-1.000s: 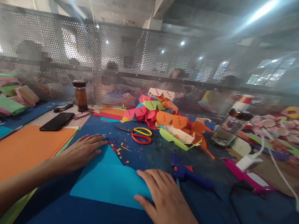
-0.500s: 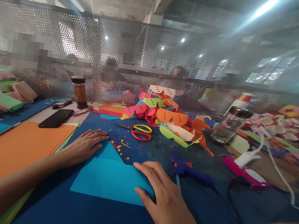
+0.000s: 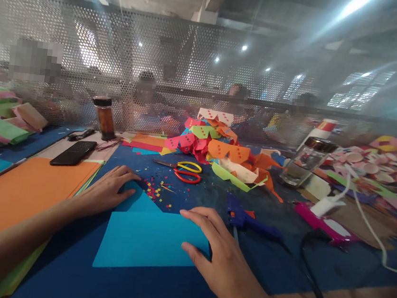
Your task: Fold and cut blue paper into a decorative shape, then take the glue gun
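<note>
A folded sheet of blue paper (image 3: pixel 152 239) lies on the dark blue table in front of me. My left hand (image 3: pixel 111 188) rests at its far left corner, fingers stretched out and touching the paper. My right hand (image 3: pixel 213 241) curves over the sheet's right end, thumb and fingers apart on the paper. Just beyond the sheet, small coloured paper bits (image 3: pixel 158 190) are scattered. Behind them lie scissors (image 3: pixel 187 171) with red and yellow handles. A blue glue gun (image 3: pixel 251 222) lies right of my right hand.
Orange paper sheets (image 3: pixel 31 201) and a black phone (image 3: pixel 73 153) are at left, a jar of brown liquid (image 3: pixel 105 119) behind. Paper glasses (image 3: pixel 228 152) are heaped at centre back. A glass bottle (image 3: pixel 306 163) and a pink power strip (image 3: pixel 326 225) stand right. A perforated metal screen (image 3: pixel 180 61) closes the back.
The paper's near layer now lies flatter and its right end reaches slightly farther right. My left fingers have drawn in a little. The view has tilted down slightly.
</note>
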Demonstrator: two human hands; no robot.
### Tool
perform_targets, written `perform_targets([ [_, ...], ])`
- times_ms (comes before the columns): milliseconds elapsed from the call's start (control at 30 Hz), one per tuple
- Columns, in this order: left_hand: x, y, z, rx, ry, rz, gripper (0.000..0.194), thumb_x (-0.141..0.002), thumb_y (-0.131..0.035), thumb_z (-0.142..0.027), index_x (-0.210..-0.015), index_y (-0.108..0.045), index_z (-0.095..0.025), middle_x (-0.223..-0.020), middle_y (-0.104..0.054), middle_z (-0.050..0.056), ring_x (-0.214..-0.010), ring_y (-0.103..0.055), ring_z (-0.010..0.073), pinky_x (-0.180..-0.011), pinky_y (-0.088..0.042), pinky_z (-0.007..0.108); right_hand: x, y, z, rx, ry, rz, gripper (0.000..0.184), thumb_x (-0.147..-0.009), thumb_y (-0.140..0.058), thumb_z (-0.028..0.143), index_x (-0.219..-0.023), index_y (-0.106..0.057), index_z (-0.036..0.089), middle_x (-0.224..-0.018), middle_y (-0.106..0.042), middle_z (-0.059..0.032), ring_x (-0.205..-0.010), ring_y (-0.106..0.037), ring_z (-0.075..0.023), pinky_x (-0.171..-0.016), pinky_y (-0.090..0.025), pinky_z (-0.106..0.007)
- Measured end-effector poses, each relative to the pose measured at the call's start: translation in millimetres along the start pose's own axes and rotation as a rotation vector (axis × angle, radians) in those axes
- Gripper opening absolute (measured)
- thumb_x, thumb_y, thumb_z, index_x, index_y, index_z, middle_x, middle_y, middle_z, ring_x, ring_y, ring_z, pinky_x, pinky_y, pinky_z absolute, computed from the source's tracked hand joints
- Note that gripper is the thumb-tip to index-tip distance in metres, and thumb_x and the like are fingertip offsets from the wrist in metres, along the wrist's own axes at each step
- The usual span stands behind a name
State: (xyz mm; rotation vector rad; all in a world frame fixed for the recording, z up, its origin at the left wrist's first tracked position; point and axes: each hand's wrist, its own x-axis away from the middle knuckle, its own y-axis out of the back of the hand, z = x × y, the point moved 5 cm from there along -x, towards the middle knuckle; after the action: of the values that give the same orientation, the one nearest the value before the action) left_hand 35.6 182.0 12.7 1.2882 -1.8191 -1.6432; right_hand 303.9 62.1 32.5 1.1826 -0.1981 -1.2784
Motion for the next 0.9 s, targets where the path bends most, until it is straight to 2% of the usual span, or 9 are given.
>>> perform_targets([
  [167, 0, 2.7, 4, 0.046, 0.027, -0.046, 0.023, -0.093, -0.054, -0.039, -0.104, -0.067, -0.024, -0.109, -0.057, 0.007, -0.107, -0.056, 0.0267, -0.098, -0.045, 0.046, 0, 6, 2, -0.067, 0.029, -0.057, 0.041, -0.092, -0.054, 0.010, -0.128, -0.056, 0.030, -0.118, -0.062, -0.0042, -0.112, -0.061, -0.0171, -0.099, -0.053, -0.035],
  [300, -1, 5.9, 3, 0.121, 0.036, -0.061, 0.021, -0.092, -0.054, -0.041, -0.091, -0.066, -0.023, -0.105, -0.060, 0.006, -0.104, -0.057, 0.0255, -0.095, -0.046, 0.042, -1, 9, -1, -0.122, 0.030, -0.104, 0.030, -0.095, -0.050, 0.011, -0.118, -0.061, 0.027, -0.108, -0.065, -0.0030, -0.101, -0.065, -0.0152, -0.093, -0.054, -0.031],
  [533, -1, 18.6, 13, 0.237, 0.126, -0.089, 0.024, -0.086, -0.058, -0.045, -0.084, -0.065, -0.022, -0.086, -0.069, 0.003, -0.086, -0.063, 0.0226, -0.078, -0.049, 0.034, -6, 19, 1, -0.226, 0.046, -0.132, 0.018, -0.093, -0.053, 0.012, -0.098, -0.066, 0.025, -0.097, -0.064, -0.0015, -0.093, -0.064, -0.0144, -0.085, -0.053, -0.027],
  [733, 4, 45.4, 24, 0.495, 0.256, -0.049, 0.031, -0.076, -0.069, -0.050, -0.083, -0.071, -0.020, -0.081, -0.071, 0.004, -0.076, -0.062, 0.0204, -0.067, -0.047, 0.029, -18, 42, 1, -0.214, 0.044, -0.165, 0.019, -0.090, -0.053, 0.011, -0.091, -0.066, 0.025, -0.105, -0.063, -0.0030, -0.101, -0.063, -0.0166, -0.092, -0.049, -0.030],
  [900, 13, 58.6, 28, 0.672, 0.335, 0.011, 0.028, -0.072, -0.075, -0.044, -0.087, -0.073, -0.020, -0.081, -0.067, 0.003, -0.074, -0.057, 0.0173, -0.065, -0.043, 0.026, -36, 62, -11, -0.143, 0.001, -0.173, 0.019, -0.087, -0.053, 0.012, -0.087, -0.066, 0.025, -0.115, -0.062, -0.0038, -0.114, -0.059, -0.0201, -0.103, -0.042, -0.038],
])
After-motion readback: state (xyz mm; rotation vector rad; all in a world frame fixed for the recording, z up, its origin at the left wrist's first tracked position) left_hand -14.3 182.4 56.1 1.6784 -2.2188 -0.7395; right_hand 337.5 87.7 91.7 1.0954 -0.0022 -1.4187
